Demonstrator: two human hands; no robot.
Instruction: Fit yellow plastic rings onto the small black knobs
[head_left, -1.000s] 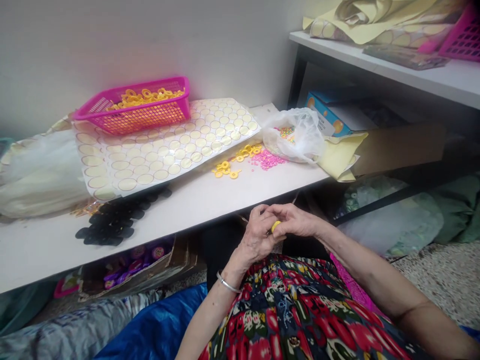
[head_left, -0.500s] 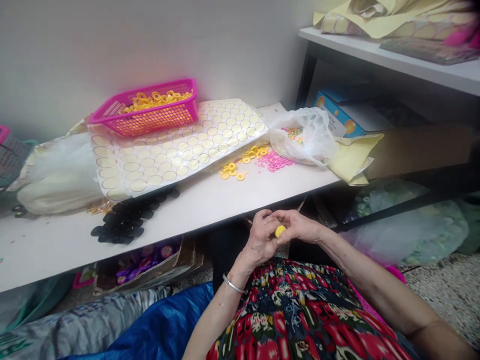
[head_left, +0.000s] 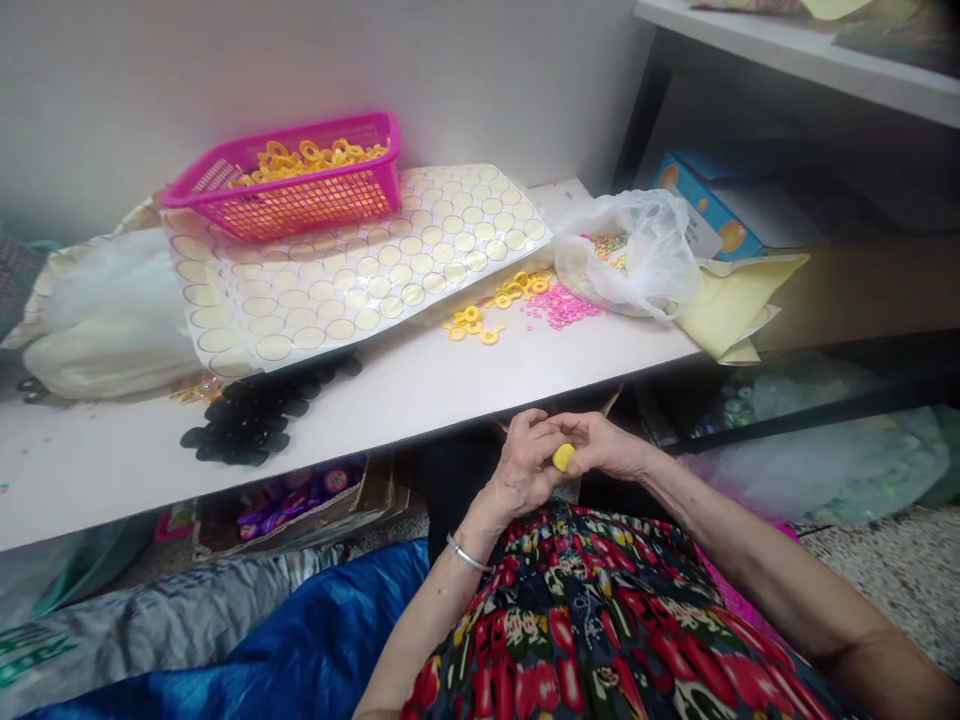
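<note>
A small yellow round piece (head_left: 563, 457) shows between my two hands, just off the table's front edge and above my lap. My left hand (head_left: 527, 462), with a bangle on its wrist, is closed around it with bent fingers. From the other side, the thumb and fingers of my right hand (head_left: 602, 446) pinch at the same piece. The inner fingertips are partly hidden, so I cannot make out its far side. On the table beyond lie several loose yellow ring pieces (head_left: 489, 337) and a heap of tiny pink beads (head_left: 564, 307).
A pink basket (head_left: 300, 205) of yellow ring pieces stands on sheets of round stickers (head_left: 360, 290). Black flat pieces (head_left: 244, 420) lie near the front edge. At right are a plastic bag (head_left: 660, 260) of coloured beads, yellow paper (head_left: 739, 300) and a blue box (head_left: 701, 215).
The head view has tilted and shifted slightly, so the table things sit higher in the picture. Both hands stay together on the yellow piece, with its round face showing slightly more.
</note>
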